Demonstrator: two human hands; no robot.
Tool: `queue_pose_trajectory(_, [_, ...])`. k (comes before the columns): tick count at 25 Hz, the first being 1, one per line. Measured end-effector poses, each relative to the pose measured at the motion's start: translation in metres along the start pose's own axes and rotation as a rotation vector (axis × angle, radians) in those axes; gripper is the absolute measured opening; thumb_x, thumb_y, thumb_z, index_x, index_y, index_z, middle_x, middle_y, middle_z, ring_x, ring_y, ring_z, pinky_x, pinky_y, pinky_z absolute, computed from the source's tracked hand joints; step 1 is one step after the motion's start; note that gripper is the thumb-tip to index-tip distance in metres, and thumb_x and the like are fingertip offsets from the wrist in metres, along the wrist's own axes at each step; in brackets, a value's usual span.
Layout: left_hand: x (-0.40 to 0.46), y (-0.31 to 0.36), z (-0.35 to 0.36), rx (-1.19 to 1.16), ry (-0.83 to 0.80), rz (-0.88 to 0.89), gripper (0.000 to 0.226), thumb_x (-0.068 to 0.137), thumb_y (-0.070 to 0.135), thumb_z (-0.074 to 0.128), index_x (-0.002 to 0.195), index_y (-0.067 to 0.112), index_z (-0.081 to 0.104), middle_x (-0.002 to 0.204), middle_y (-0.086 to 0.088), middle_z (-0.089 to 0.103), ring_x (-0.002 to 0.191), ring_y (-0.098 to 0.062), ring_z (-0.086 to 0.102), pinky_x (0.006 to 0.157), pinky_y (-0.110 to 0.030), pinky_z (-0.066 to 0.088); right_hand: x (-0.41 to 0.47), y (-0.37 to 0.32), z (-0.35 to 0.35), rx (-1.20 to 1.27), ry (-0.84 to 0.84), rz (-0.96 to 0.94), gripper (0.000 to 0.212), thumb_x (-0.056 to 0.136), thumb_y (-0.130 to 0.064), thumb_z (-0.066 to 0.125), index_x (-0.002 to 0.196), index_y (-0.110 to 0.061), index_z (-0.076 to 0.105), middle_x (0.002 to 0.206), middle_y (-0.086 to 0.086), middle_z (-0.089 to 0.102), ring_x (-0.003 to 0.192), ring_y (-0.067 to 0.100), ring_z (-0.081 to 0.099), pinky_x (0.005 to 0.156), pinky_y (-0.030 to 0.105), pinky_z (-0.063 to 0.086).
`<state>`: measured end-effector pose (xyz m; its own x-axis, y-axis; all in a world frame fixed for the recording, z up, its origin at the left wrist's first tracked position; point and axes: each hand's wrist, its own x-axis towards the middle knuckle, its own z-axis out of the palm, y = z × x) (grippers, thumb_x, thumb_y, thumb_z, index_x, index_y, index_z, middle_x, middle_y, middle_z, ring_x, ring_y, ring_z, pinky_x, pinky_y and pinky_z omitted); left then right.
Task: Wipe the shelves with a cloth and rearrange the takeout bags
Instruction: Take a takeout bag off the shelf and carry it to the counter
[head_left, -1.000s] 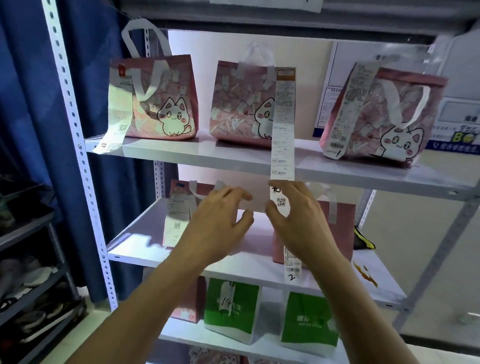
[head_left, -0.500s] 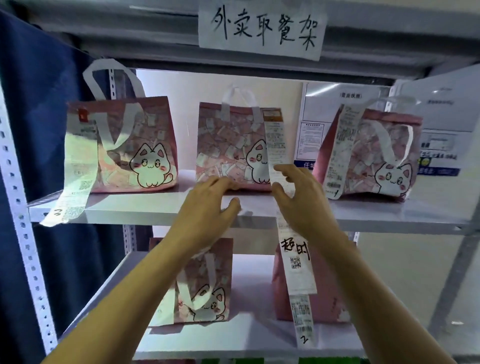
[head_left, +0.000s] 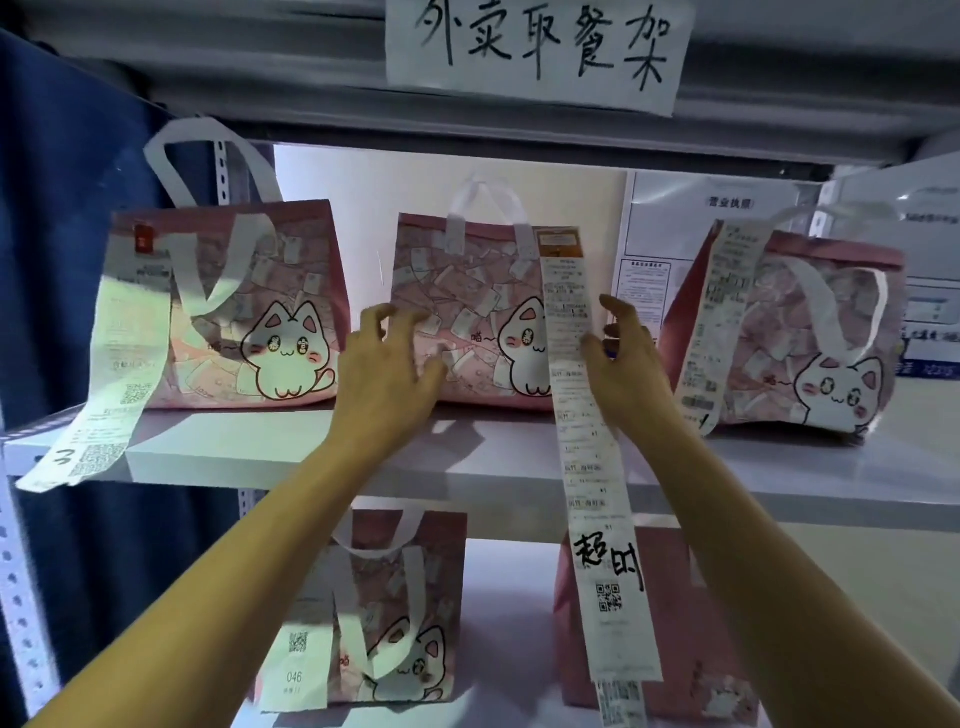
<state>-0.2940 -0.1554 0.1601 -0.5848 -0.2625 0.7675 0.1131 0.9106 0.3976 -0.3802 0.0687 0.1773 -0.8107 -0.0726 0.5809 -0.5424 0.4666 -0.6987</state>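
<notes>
Three pink takeout bags with a white cat print stand on the upper shelf (head_left: 260, 457): a left bag (head_left: 228, 306), a middle bag (head_left: 478, 306) and a right bag (head_left: 800, 332). A long receipt (head_left: 576, 395) hangs from the middle bag down past the shelf edge. My left hand (head_left: 387, 374) spreads its fingers at the middle bag's left lower side. My right hand (head_left: 623, 358) is open at that bag's right side, just behind the receipt. Neither hand holds anything. No cloth shows.
Two more pink bags, one on the left (head_left: 384, 613) and one on the right (head_left: 660, 623), stand on the lower shelf. A handwritten paper sign (head_left: 540, 47) is stuck on the top beam. A blue curtain (head_left: 62, 208) hangs left of the perforated upright (head_left: 15, 587).
Both hands rose from the lower shelf to the upper shelf and now flank the middle bag. The view tilted upward, so the green bags below dropped out of sight.
</notes>
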Motion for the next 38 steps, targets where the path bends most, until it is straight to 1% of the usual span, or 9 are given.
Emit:
queue_pose_trajectory(2, [0.008, -0.004, 0.005, -0.022, -0.002, -0.066, 0.053, 0.093, 0.037, 0.055, 0.142, 0.027, 0.041, 0.149, -0.011, 0.032, 0.12, -0.037, 0.05, 0.103, -0.05, 0.039, 0.008, 0.006, 0.007, 0.057, -0.027, 0.034, 0.057, 0.103, -0.036, 0.048, 0.154, -0.04, 0.022, 0.14, 0.0, 0.056, 0.119, 0.025, 0.061, 0.096, 0.049, 0.054])
queue_pose_trajectory(6, [0.011, -0.007, 0.012, -0.156, -0.087, -0.186, 0.068, 0.091, 0.033, 0.056, 0.151, 0.031, 0.024, 0.15, -0.013, 0.03, 0.129, -0.037, 0.044, 0.106, -0.052, 0.04, 0.016, 0.013, 0.018, 0.233, -0.055, 0.077, 0.053, 0.106, -0.034, 0.044, 0.155, -0.033, 0.025, 0.124, -0.007, 0.065, 0.095, 0.011, 0.068, 0.067, 0.024, 0.052])
queue_pose_trajectory(9, [0.007, -0.006, 0.015, -0.225, -0.119, -0.186, 0.07, 0.088, 0.027, 0.056, 0.149, 0.033, 0.022, 0.138, -0.012, 0.04, 0.11, -0.03, 0.05, 0.096, -0.044, 0.04, 0.017, 0.013, 0.022, 0.306, -0.046, 0.073, 0.037, 0.107, -0.036, 0.04, 0.144, -0.033, 0.041, 0.114, -0.012, 0.067, 0.098, 0.013, 0.069, 0.07, 0.027, 0.054])
queue_pose_trajectory(12, [0.004, -0.006, 0.014, -0.266, -0.1, -0.18, 0.067, 0.088, 0.025, 0.057, 0.146, 0.035, 0.025, 0.129, -0.006, 0.04, 0.103, -0.022, 0.045, 0.089, -0.036, 0.034, 0.014, 0.009, 0.021, 0.344, -0.048, 0.078, 0.039, 0.107, -0.038, 0.039, 0.146, -0.031, 0.043, 0.117, -0.009, 0.069, 0.097, 0.011, 0.07, 0.072, 0.028, 0.055])
queue_pose_trajectory(22, [-0.031, 0.007, -0.016, -0.401, -0.019, -0.141, 0.061, 0.089, 0.025, 0.058, 0.145, 0.033, 0.034, 0.144, -0.002, 0.041, 0.118, -0.01, 0.038, 0.097, -0.032, 0.029, -0.035, -0.009, -0.006, 0.382, 0.127, 0.092, 0.036, 0.108, -0.031, 0.036, 0.141, -0.035, 0.051, 0.122, -0.004, 0.068, 0.097, 0.022, 0.071, 0.083, 0.043, 0.062])
queue_pose_trajectory(26, [-0.054, 0.021, -0.033, -0.465, -0.04, -0.123, 0.055, 0.09, 0.026, 0.058, 0.141, 0.036, 0.038, 0.143, 0.0, 0.04, 0.115, -0.007, 0.037, 0.094, -0.029, 0.028, -0.071, -0.014, -0.022, 0.401, 0.222, 0.113, 0.034, 0.107, -0.032, 0.038, 0.136, -0.036, 0.055, 0.092, -0.023, 0.071, 0.072, -0.003, 0.066, 0.059, 0.021, 0.058])
queue_pose_trajectory(28, [-0.067, 0.028, -0.039, -0.489, -0.054, -0.12, 0.052, 0.092, 0.028, 0.058, 0.139, 0.037, 0.038, 0.143, 0.0, 0.039, 0.113, -0.007, 0.037, 0.092, -0.028, 0.028, -0.089, -0.017, -0.028, 0.433, 0.258, 0.129, 0.033, 0.107, -0.031, 0.04, 0.136, -0.034, 0.055, 0.09, -0.026, 0.07, 0.067, -0.011, 0.065, 0.053, 0.014, 0.054])
queue_pose_trajectory(33, [-0.092, 0.049, -0.052, -0.531, -0.088, -0.105, 0.047, 0.094, 0.031, 0.058, 0.136, 0.041, 0.039, 0.139, -0.002, 0.037, 0.109, -0.015, 0.044, 0.093, -0.033, 0.039, -0.125, -0.027, -0.055, 0.405, 0.339, 0.104, 0.034, 0.107, -0.026, 0.039, 0.137, -0.03, 0.056, 0.084, -0.036, 0.069, 0.07, -0.01, 0.067, 0.055, 0.013, 0.053])
queue_pose_trajectory(38, [-0.114, 0.08, -0.057, -0.613, -0.119, -0.064, 0.042, 0.094, 0.032, 0.056, 0.132, 0.042, 0.04, 0.137, -0.004, 0.043, 0.113, -0.025, 0.055, 0.09, -0.041, 0.053, -0.159, -0.03, -0.096, 0.448, 0.372, 0.141, 0.032, 0.107, -0.024, 0.04, 0.132, -0.028, 0.059, 0.109, -0.006, 0.073, 0.083, 0.002, 0.071, 0.062, 0.02, 0.057])
